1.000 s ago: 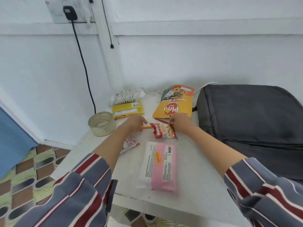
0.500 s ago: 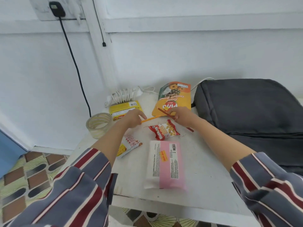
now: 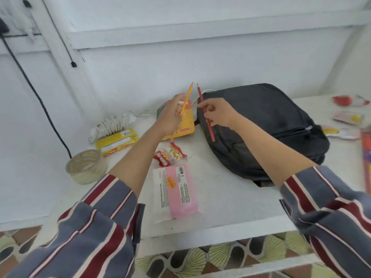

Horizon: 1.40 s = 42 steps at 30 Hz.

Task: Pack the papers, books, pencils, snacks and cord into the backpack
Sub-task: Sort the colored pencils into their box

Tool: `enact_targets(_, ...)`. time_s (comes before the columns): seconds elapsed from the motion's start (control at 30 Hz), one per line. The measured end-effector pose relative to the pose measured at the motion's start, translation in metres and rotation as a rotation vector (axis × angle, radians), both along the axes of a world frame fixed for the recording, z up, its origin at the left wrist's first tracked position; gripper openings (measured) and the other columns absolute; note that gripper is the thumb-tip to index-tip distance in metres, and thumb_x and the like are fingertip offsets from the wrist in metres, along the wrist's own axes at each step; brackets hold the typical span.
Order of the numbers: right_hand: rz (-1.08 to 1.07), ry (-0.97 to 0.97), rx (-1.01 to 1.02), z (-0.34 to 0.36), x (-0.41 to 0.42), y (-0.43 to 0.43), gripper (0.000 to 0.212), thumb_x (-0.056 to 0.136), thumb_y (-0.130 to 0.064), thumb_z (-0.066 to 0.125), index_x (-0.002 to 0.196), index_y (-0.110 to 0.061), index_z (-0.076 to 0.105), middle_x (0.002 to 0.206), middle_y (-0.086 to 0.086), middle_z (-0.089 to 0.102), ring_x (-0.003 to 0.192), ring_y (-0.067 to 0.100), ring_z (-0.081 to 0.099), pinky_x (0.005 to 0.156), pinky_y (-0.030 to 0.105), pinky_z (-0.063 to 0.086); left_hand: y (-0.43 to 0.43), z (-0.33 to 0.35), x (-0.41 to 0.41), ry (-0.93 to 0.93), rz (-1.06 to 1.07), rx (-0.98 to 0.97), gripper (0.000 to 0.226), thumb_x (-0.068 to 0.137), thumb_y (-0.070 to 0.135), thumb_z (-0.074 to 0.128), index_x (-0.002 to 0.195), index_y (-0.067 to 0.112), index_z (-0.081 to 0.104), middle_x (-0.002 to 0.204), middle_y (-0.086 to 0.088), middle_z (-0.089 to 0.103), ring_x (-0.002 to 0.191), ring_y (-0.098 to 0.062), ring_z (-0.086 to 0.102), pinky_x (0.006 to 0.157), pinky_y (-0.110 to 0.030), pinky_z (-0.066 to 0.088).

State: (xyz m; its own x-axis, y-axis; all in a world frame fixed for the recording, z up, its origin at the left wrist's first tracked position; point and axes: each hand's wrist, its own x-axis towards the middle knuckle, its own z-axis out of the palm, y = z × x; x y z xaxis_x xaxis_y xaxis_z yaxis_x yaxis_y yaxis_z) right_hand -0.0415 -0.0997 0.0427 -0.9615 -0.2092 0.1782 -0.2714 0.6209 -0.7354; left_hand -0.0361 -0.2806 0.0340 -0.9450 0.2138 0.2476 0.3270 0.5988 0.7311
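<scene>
- My left hand pinches the yellow pencil; my right hand pinches the red pencil, both raised beside the backpack.
- The backpack looks zipped, though I can't be sure.
- Snacks and coiled cord remain on the table.

I log, on the counter: backpack at right; coiled cord far left; tape roll near left; long packet near centre.
</scene>
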Motion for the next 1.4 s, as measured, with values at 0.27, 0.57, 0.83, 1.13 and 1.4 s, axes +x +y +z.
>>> enact_targets(0.27, -0.222, -0.032, -0.108, 0.007, 0.044, 0.149, 0.039, 0.085, 0.007, 0.046, 0.119, -0.007, 0.059, 0.075, 0.012, 0.053, 0.072, 0.023, 0.059, 0.071, 0.036, 0.059, 0.158, 0.002, -0.005, -0.199, -0.231, 0.106, 0.046, 0.093, -0.01, 0.034, 0.124, 0.016, 0.056, 0.084, 0.003, 0.036, 0.086, -0.02, 0.048, 0.083, -0.041, 0.054)
enact_targets(0.57, -0.475, -0.025, -0.129, 0.008, 0.081, 0.341, 0.034, 0.084, 0.007, 0.051, 0.113, -0.009, 0.061, 0.071, 0.002, 0.054, 0.068, 0.018, 0.061, 0.061, 0.025, 0.057, 0.356, -0.002, 0.002, -0.265, -0.451, 0.126, 0.047, 0.095, -0.007, 0.033, 0.129, 0.018, 0.053, 0.098, -0.003, 0.042, 0.084, -0.022, 0.054, 0.084, -0.044, 0.055)
enact_targets(0.83, -0.603, -0.069, -0.229, -0.014, 0.091, 0.449, 0.031, 0.086, 0.007, 0.056, 0.114, -0.005, 0.06, 0.07, 0.002, 0.047, 0.064, 0.017, 0.056, 0.054, 0.021, 0.057, 0.46, -0.022, -0.001, -0.288, -0.488, 0.037, 0.05, 0.089, -0.011, 0.041, 0.132, 0.014, 0.051, 0.11, -0.005, 0.043, 0.095, -0.023, 0.052, 0.077, -0.032, 0.049)
enact_targets(1.13, -0.68, 0.006, -0.159, -0.042, 0.052, 0.488, 0.034, 0.083, 0.003, 0.06, 0.113, -0.013, 0.06, 0.074, -0.001, 0.051, 0.067, 0.016, 0.056, 0.051, 0.015, 0.049, 0.522, -0.033, -0.031, -0.396, -0.51, 0.051, 0.053, 0.088, -0.014, 0.04, 0.135, 0.01, 0.047, 0.112, -0.008, 0.043, 0.085, -0.022, 0.052, 0.069, -0.029, 0.049)
enact_targets(1.4, -0.713, 0.006, -0.101, -0.061, 0.023, 0.501, 0.036, 0.08, -0.002, 0.064, 0.114, -0.014, 0.062, 0.083, 0.005, 0.06, 0.084, 0.018, 0.057, 0.077, 0.033, 0.049, 0.557, -0.047, -0.063, -0.395, -0.558, 0.019, 0.054, 0.087, -0.012, 0.045, 0.135, 0.013, 0.048, 0.117, -0.008, 0.045, 0.105, -0.025, 0.054, 0.086, -0.038, 0.053)
